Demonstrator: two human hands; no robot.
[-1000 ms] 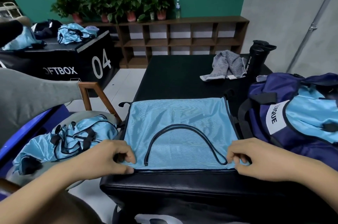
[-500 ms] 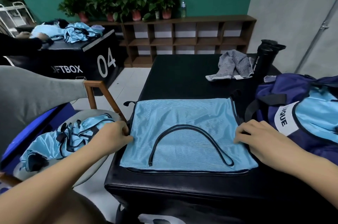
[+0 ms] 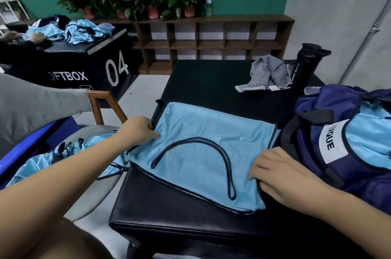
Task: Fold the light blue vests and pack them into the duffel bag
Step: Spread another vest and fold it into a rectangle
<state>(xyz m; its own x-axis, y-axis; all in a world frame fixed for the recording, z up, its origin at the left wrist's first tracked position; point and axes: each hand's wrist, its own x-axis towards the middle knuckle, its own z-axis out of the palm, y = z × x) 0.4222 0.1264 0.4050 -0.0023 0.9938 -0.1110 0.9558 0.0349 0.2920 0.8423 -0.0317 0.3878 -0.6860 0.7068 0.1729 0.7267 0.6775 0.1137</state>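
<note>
A light blue vest (image 3: pixel 203 153) with dark trim lies flat and folded on the black padded table (image 3: pixel 211 81). My left hand (image 3: pixel 137 130) pinches its left edge, fingers curled into the fabric. At the vest's right edge my right hand (image 3: pixel 277 171) grips the cloth beside the bag. The navy duffel bag (image 3: pixel 313 136) stands open at the right with folded light blue vests (image 3: pixel 368 131) inside. A heap of unfolded light blue vests (image 3: pixel 69 153) rests on a chair at the left.
A grey towel (image 3: pixel 264 74) and a black sport bottle (image 3: pixel 304 64) sit at the table's far right. A wooden chair frame (image 3: pixel 101 102) stands left of the table. Another person's hands work on vests atop a black box (image 3: pixel 88 64) marked 04. Shelving lines the back wall.
Both hands slid up from the vest's near corners to its side edges. The near left part of the vest has shifted, so the front hem now runs slanted.
</note>
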